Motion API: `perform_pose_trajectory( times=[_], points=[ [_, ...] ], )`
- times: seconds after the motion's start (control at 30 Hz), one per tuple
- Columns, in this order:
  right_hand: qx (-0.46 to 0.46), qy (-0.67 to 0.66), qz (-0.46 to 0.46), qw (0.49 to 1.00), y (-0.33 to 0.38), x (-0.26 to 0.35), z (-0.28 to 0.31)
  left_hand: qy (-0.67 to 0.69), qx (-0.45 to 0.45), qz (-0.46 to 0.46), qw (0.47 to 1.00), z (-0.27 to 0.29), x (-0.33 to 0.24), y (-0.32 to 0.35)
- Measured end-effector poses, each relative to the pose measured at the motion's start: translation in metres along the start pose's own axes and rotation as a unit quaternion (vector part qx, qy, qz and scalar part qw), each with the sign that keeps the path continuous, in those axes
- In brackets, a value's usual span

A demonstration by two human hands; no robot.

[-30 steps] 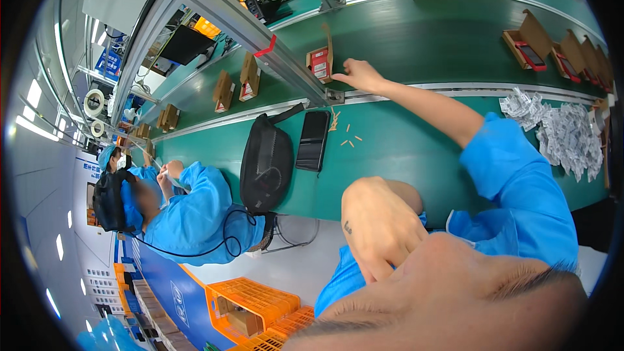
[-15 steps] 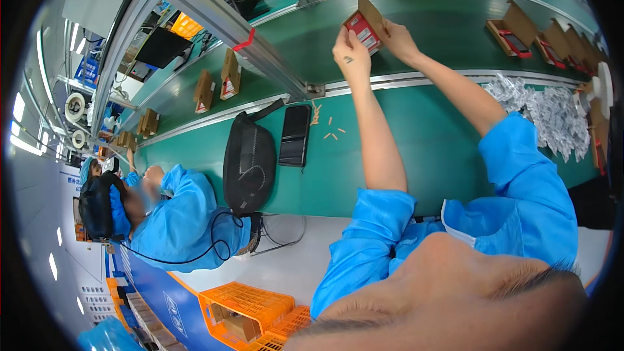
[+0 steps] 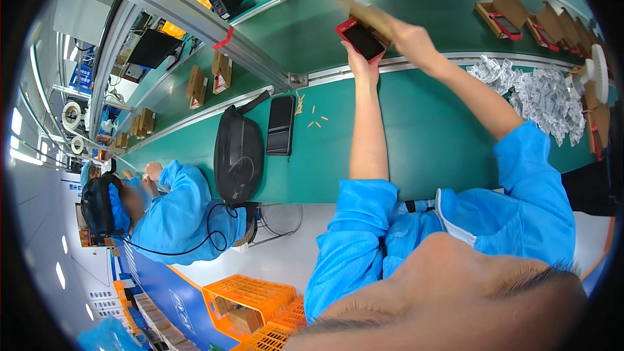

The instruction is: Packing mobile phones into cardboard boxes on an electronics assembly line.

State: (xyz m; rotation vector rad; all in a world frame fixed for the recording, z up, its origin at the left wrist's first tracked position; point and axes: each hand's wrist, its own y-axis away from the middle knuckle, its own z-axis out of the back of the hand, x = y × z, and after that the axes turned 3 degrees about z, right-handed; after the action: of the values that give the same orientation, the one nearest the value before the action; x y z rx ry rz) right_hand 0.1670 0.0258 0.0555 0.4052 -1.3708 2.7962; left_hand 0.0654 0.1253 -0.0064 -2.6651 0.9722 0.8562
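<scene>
head view: from where i stand, both hands are raised beyond the far edge of the table point(image 3: 422, 149), above the metal rail point(image 3: 330, 75) and the green belt point(image 3: 435, 19).
red-rimmed phone point(image 3: 363, 40): up in the hands, tilted, dark screen facing upward; whether it sits wholly clear of the cardboard i can't tell.
left hand point(image 3: 364, 68): its grip is curled about the phone's lower edge, some fingers hidden underneath.
right hand point(image 3: 415, 42): blurred, though its grip looks closed on the brown carton point(image 3: 367, 13), right up against the phone.
handling: i'd judge the phone light, stiff and a little slick, the screen its fragile part; best held by the long red sides, thumbs off the glass.
cardboard: probably very light, bendy at the flap; i'd pinch it near the fold.
toward the left: a black phone point(image 3: 281, 127), a black pouch point(image 3: 239, 156) and scattered tan sticks point(image 3: 299, 103) on the table.
toward the right: a heap of clear sachets point(image 3: 552, 104) on the table, with lidded cartons point(image 3: 510, 3) standing along the belt.
</scene>
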Motion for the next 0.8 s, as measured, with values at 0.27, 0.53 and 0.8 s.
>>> perform_pose_trajectory(
  times=[0.27, 0.53, 0.8],
  points=[
    [0.058, -0.297, -0.491, 0.817, 0.031, -0.105, 0.021, 0.109, 0.046, 0.038, 0.992, 0.002, -0.009, 0.014],
    [-0.001, -0.018, 0.039, 0.999, 0.047, 0.006, 0.025, -0.006, -0.053, -0.024, 0.998, -0.003, -0.007, 0.017],
    [0.018, 0.149, 0.202, 0.968, 0.022, 0.010, 0.001, -0.108, -0.127, -0.056, 0.984, -0.027, -0.004, 0.029]
  ],
)
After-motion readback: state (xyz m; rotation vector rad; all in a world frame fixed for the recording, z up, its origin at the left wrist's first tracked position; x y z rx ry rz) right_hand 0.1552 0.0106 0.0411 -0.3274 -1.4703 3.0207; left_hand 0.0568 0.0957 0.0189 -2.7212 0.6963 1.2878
